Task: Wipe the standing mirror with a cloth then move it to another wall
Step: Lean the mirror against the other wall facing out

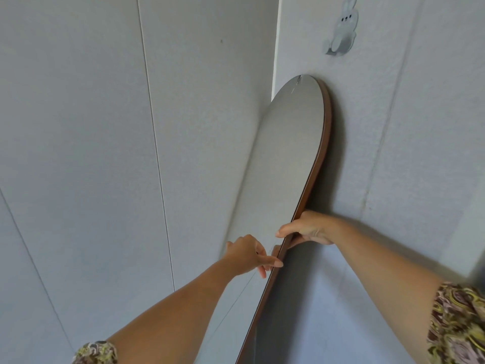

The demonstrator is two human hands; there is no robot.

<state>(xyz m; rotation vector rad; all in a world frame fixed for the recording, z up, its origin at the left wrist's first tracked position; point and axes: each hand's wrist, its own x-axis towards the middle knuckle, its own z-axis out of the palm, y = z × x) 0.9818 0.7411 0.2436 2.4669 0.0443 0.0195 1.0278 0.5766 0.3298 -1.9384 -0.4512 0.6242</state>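
The left half of the frame is bare grey panelled wall [105, 153], with vertical seams running down it. From the lower left a forearm with a patterned sleeve [95, 353] at its elbow reaches to the centre, where the left hand [248, 253] meets the mirror's near edge. Its fingers are curled and pinched narrow on the rim, the thumb lying along the glass side; this looks like a steadying hold rather than a lift.

The standing mirror [291, 153] runs from bottom centre up to the upper middle of the frame, an oval with a brown wooden frame [325, 132]. Its rounded top leans against the right-hand wall, just beside the corner where the two walls meet, and its glass shows only grey wall. Its foot is out of view.

The right hand [308, 228], at centre right, is wrapped closed around the wooden edge, fingers behind between frame and wall, thumb in front. That grip suits tilting or shifting the mirror against this wall.

No cloth is visible, so I judge the wiping finished and the moving in hand.

In the upper right a rabbit-shaped hook [342, 30] sticks to the wall, well above the mirror.
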